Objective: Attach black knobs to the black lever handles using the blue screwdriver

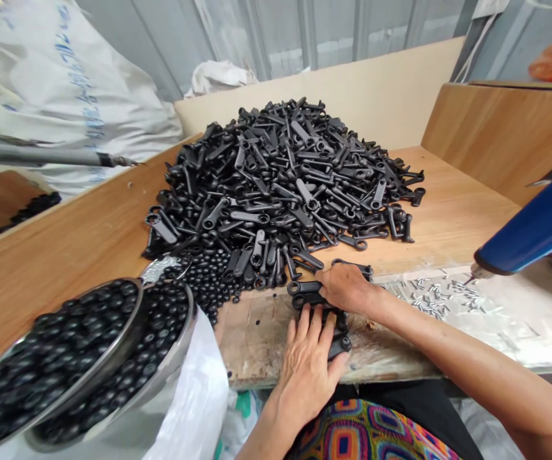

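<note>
Black lever-shaped parts (317,305) stacked at the front edge of a worn wooden bench (257,348), directly under both hands. Left hand (305,370) spread over the lower parts; right hand (345,287) on the upper parts, just beside the left; clamping impossible to confirm. Large heap of levers (276,179) behind. Steel bowls (113,345) of black beads (65,370) at left; foil (510,332) with small metal pins (441,297) at right

Workshop, wooden workbench (448,191), black parts heap (276,179)
</note>
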Motion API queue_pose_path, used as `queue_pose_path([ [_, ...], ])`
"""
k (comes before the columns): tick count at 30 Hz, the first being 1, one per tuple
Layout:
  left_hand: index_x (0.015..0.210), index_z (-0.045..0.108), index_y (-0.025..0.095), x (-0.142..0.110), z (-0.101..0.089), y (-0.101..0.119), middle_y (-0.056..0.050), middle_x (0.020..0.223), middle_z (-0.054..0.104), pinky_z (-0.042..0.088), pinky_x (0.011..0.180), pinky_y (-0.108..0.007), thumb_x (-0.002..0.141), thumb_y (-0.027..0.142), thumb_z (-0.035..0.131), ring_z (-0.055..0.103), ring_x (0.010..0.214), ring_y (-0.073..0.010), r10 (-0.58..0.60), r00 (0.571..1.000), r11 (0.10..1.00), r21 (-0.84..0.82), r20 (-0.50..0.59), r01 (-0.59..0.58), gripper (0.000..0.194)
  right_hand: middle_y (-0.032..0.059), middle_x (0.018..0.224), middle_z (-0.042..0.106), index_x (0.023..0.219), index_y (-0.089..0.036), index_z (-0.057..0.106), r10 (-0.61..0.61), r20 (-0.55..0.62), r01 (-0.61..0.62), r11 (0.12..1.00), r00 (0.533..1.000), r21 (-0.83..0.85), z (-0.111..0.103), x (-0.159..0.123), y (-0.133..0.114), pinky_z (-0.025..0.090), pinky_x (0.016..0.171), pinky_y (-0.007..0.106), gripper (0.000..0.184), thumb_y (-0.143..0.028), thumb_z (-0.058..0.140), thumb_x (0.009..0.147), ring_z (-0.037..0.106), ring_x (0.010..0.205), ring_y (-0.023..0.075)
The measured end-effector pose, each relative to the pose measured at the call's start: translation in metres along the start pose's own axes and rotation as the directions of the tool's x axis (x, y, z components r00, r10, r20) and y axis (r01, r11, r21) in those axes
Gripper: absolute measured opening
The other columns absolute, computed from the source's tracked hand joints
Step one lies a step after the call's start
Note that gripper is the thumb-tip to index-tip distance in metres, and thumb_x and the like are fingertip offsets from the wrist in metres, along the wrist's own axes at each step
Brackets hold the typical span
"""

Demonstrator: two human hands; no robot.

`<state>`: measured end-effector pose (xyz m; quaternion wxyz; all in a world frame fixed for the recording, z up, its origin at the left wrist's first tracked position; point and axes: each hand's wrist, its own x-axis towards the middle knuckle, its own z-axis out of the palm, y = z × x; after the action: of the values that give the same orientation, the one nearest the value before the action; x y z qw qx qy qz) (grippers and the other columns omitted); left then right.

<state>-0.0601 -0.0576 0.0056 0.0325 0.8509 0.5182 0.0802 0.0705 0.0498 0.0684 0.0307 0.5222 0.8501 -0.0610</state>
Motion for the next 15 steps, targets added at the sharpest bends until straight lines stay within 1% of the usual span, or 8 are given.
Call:
queue_pose_path([
  [2, 0.14, 0.026, 0.02, -0.003, 0.0, -0.002, -0.012, 0.145, 0.03, 0.027, 0.102, -0.057, 0.087, 0.038, 0.044, 0.019, 0.134, -0.0337, -0.006, 1.0, 1.0, 0.023, -0.023, 0.007, 0.059, 0.0109, 0.095, 0.068, 0.108, -0.021, 0.059, 0.031, -0.017, -0.031, 0.999, 0.999, 0.008, -0.009, -0.005, 0.011, 0.046, 0.071, 0.033, 0.029, -0.029, 0.042, 0.086, 0.063, 0.09, 0.0262],
  [4, 0.141, 0.023, 0.02, -0.009, -0.001, -0.006, -0.012, 0.146, 0.026, 0.027, 0.101, -0.059, 0.086, 0.041, 0.044, 0.017, 0.135, -0.0341, -0.01, 0.998, 1.0, 0.025, -0.068, 0.011, 0.062, 0.01, 0.094, 0.068, 0.111, -0.023, 0.057, 0.108, -0.024, -0.108, 0.994, 0.994, 0.008, -0.018, -0.01, 0.028, 0.045, 0.069, 0.032, 0.03, -0.031, 0.039, 0.088, 0.064, 0.087, 0.0255],
  [7, 0.142, 0.018, 0.017, -0.019, -0.006, -0.014, -0.013, 0.146, 0.026, 0.029, 0.102, -0.055, 0.085, 0.039, 0.047, 0.017, 0.135, -0.0318, -0.012, 0.983, 1.0, -0.027, -0.185, 0.007, 0.067, 0.0128, 0.093, 0.068, 0.107, -0.019, 0.06, 0.26, -0.012, -0.26, 0.966, 0.966, -0.008, -0.027, -0.017, 0.057, 0.045, 0.066, 0.032, 0.03, -0.028, 0.041, 0.087, 0.064, 0.085, 0.0268],
  [9, 0.142, 0.016, 0.015, -0.025, -0.01, -0.019, -0.013, 0.144, 0.029, 0.03, 0.104, -0.05, 0.086, 0.034, 0.048, 0.019, 0.134, -0.0294, -0.022, 0.964, 0.996, -0.09, -0.267, -0.002, 0.067, 0.014, 0.093, 0.068, 0.104, -0.018, 0.063, 0.318, 0.006, -0.318, 0.948, 0.948, -0.018, -0.025, -0.018, 0.072, 0.044, 0.066, 0.032, 0.029, -0.03, 0.044, 0.085, 0.063, 0.086, 0.028],
  [11, 0.141, 0.017, 0.014, -0.029, -0.014, -0.021, -0.014, 0.143, 0.03, 0.03, 0.105, -0.047, 0.086, 0.029, 0.048, 0.023, 0.134, -0.0277, -0.054, 0.944, 0.989, -0.151, -0.325, 0.004, 0.066, 0.0141, 0.093, 0.068, 0.098, -0.016, 0.066, 0.327, 0.032, -0.326, 0.945, 0.944, -0.026, -0.018, -0.017, 0.08, 0.043, 0.068, 0.031, 0.028, -0.032, 0.048, 0.083, 0.063, 0.089, 0.028],
  [13, 0.14, 0.02, 0.014, -0.033, -0.017, -0.019, -0.013, 0.142, 0.032, 0.031, 0.105, -0.045, 0.086, 0.026, 0.048, 0.026, 0.132, -0.0265, -0.09, 0.93, 0.98, -0.198, -0.356, 0.019, 0.062, 0.0146, 0.093, 0.068, 0.091, -0.014, 0.068, 0.317, 0.057, -0.315, 0.948, 0.947, -0.035, -0.01, -0.014, 0.083, 0.042, 0.069, 0.029, 0.026, -0.03, 0.05, 0.081, 0.062, 0.09, 0.0265],
  [15, 0.138, 0.026, 0.014, -0.039, -0.021, -0.014, -0.013, 0.14, 0.036, 0.032, 0.105, -0.043, 0.085, 0.024, 0.049, 0.029, 0.131, -0.0259, -0.118, 0.927, 0.968, -0.249, -0.356, 0.028, 0.058, 0.0158, 0.091, 0.068, 0.085, -0.012, 0.069, 0.312, 0.063, -0.309, 0.95, 0.948, -0.052, -0.005, -0.012, 0.083, 0.041, 0.067, 0.027, 0.024, -0.025, 0.049, 0.081, 0.063, 0.087, 0.0248],
])
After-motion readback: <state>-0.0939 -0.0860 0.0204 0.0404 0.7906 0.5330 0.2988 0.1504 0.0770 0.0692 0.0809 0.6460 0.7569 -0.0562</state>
